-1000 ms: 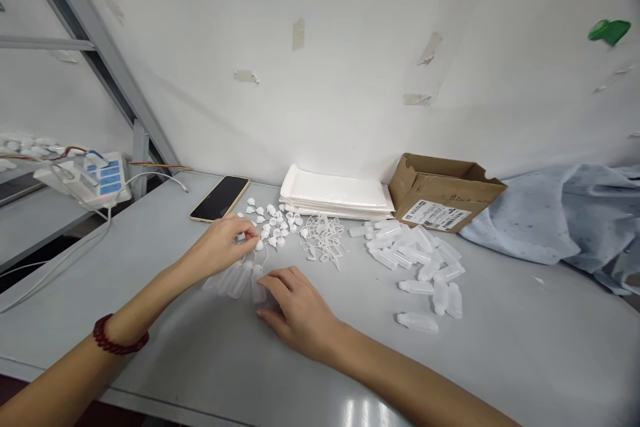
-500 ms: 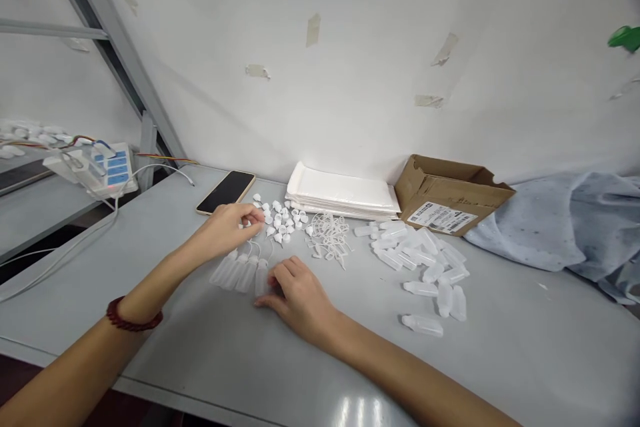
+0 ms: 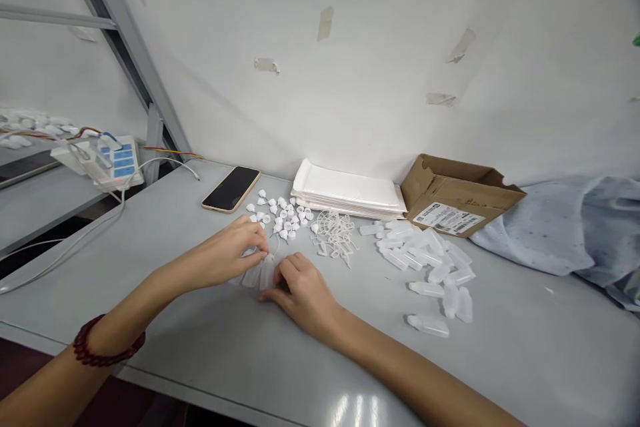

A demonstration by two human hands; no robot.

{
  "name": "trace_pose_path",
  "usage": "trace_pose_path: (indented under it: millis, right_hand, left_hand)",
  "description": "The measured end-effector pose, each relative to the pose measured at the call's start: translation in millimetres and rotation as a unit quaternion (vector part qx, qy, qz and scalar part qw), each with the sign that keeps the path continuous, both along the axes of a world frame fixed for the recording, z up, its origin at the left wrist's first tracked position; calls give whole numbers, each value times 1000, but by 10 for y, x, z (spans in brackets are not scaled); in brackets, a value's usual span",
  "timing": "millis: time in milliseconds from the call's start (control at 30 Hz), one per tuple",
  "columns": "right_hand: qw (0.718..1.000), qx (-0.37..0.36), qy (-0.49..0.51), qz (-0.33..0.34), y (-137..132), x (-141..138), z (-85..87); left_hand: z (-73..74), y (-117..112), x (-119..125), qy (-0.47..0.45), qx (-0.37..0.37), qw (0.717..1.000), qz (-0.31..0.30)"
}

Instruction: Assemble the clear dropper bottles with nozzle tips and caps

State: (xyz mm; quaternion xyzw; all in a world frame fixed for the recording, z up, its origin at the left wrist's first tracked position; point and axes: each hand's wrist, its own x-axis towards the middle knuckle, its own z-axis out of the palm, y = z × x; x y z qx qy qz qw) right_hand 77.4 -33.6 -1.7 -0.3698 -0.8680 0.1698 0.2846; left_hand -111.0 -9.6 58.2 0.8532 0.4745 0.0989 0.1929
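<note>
1. Left hand [image 3: 235,250]: fingers narrowed at a translucent bottle's top; I cannot tell whether they grip it.
2. Right hand [image 3: 305,297]: fingers curled at its side, hold unclear.
3. The bottle [image 3: 267,274], on the tabletop [image 3: 360,353] between both hands, looks light, squeezable, slick; probably best held near the neck.
4. Neighbouring bottles [image 3: 251,276] crowd it.
5. Beyond: white caps [image 3: 284,235], tangled strips [image 3: 333,230].

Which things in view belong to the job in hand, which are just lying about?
Likely job:
- bottles at right hand
- caps near left hand
- thin loops

Seemingly lying about:
- phone
- white stack
- carton
- cloth
- power strip
</note>
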Motion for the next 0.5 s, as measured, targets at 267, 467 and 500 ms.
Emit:
trace_pose_path:
  millis: [267,467,500]
  right_hand:
    - [1000,16,-10,-3,5,-21,-14]
    - [999,24,-34,-4,-12,-21,-6]
    - [999,25,-37,-5,-14,-22,-7]
  left_hand:
    - [-122,46,2,17,26,1000,-3]
    - [-55,-40,6,5,20,1000,13]
    - [-39,-61,10,4,19,1000,14]
